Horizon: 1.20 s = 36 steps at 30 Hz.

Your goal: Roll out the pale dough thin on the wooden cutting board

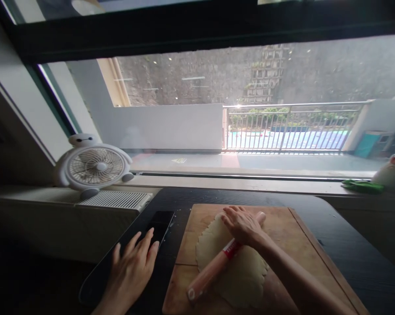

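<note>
A wooden rolling pin (210, 272) with a red and white label lies diagonally across a flat, pale sheet of dough (243, 282) with a wavy edge. The dough rests on a wooden cutting board (302, 245). My right hand (241, 223) lies palm down over the upper part of the pin, fingers stretched out past it rather than wrapped around. Left of the board, my left hand (133, 262) has its fingers spread and nothing in them. Its fingertips are at the dark phone (161, 223); I cannot tell whether they touch it.
The black table (345, 232) stands against the window sill (250, 184). A white character-shaped fan (100, 166) sits on a vented white unit (121, 200) at the left. On the sill at the right are a green cloth (363, 186) and a pale rounded container (393, 175).
</note>
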Available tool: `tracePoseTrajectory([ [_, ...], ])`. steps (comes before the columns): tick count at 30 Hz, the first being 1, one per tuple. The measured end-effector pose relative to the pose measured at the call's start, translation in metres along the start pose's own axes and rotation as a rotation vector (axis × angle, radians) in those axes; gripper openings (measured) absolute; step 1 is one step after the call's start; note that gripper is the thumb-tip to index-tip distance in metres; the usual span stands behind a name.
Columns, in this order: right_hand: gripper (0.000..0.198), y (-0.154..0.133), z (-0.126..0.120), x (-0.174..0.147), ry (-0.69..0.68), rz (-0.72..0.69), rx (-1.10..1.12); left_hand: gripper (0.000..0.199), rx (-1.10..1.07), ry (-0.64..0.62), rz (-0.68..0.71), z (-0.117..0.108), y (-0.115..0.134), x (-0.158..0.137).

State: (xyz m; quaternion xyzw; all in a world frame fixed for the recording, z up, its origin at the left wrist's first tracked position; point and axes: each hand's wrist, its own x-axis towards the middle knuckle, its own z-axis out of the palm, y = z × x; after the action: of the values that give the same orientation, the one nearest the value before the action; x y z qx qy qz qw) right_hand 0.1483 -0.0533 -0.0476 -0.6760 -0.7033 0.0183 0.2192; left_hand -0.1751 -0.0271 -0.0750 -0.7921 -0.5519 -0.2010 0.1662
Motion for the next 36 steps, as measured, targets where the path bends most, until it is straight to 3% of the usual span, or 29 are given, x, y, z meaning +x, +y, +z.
tracePoseTrajectory([
  [4, 0.038, 0.001, 0.000, -0.001, 0.018, 0.017, 0.007, 0.043, -0.072, 0.067, 0.052, -0.005, 0.024, -0.013],
  [10, 0.036, -0.010, 0.012, 0.035, 0.053, 0.012, -0.023, 0.050, -0.240, 0.202, 0.418, -0.021, 0.092, -0.042],
  [12, 0.035, -0.018, 0.018, 0.052, 0.043, -0.015, -0.034, 0.052, -0.277, 0.225, 0.431, -0.018, 0.108, -0.045],
  [14, 0.034, -0.024, 0.025, 0.064, 0.022, -0.040, -0.035, 0.048, -0.334, 0.231, 0.360, -0.011, 0.118, -0.046],
  [19, 0.033, -0.025, 0.024, 0.059, 0.009, -0.103, -0.049, 0.038, -0.446, 0.259, 0.235, -0.003, 0.125, -0.043],
  [25, 0.033, 0.003, -0.001, -0.008, 0.085, -0.117, 0.005, 0.040, -0.425, 0.247, 0.361, -0.011, 0.121, -0.039],
  [28, 0.027, 0.009, -0.007, -0.033, 0.145, -0.164, 0.018, 0.037, -0.474, 0.257, 0.332, -0.008, 0.122, -0.041],
  [31, 0.026, 0.007, -0.005, -0.030, 0.157, -0.164, 0.037, 0.029, -0.543, 0.268, 0.250, -0.002, 0.124, -0.044],
  [36, 0.030, -0.005, 0.004, 0.012, 0.119, -0.087, 0.081, 0.024, -0.575, 0.292, 0.203, 0.012, 0.123, -0.045],
])
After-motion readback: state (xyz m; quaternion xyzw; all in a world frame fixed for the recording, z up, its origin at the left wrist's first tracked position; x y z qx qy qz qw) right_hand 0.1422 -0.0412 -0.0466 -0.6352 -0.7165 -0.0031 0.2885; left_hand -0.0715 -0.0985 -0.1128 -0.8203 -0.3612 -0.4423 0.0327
